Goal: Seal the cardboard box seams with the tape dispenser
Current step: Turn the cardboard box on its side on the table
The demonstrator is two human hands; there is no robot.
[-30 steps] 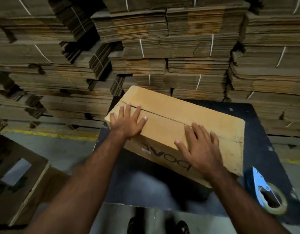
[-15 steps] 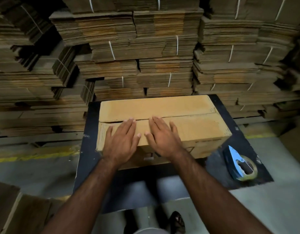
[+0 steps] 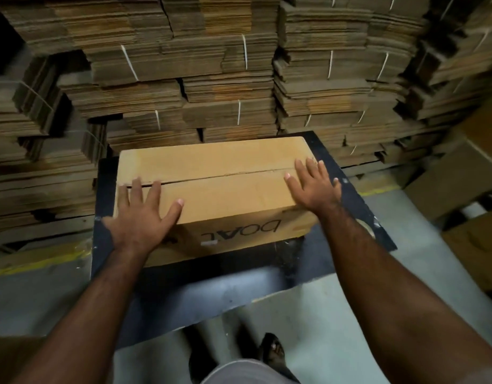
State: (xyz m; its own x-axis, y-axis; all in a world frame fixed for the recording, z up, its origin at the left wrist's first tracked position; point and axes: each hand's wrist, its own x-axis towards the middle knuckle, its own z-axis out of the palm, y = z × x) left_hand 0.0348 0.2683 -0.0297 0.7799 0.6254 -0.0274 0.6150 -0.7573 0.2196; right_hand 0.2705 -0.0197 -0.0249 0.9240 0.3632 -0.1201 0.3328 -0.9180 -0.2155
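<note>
A closed cardboard box (image 3: 217, 164) printed with upside-down black letters lies on a dark table (image 3: 347, 189). Its top seam runs left to right between the two flaps, with no tape visible on it. My left hand (image 3: 141, 214) presses flat on the near flap at the box's left end, fingers spread. My right hand (image 3: 312, 184) lies flat on the right end, fingers reaching over the seam. Only a sliver of the tape roll (image 3: 366, 227) shows behind my right forearm; the rest of the dispenser is hidden.
Tall stacks of strapped flat cardboard (image 3: 211, 79) wall in the far side and the left. Brown boxes (image 3: 461, 176) stand at the right. A yellow line (image 3: 37, 261) marks the grey floor at left. My feet (image 3: 272, 353) show below the table's near edge.
Both hands have slid apart from the box's middle to its two ends. The view has shifted, and my right forearm now covers most of the tape dispenser.
</note>
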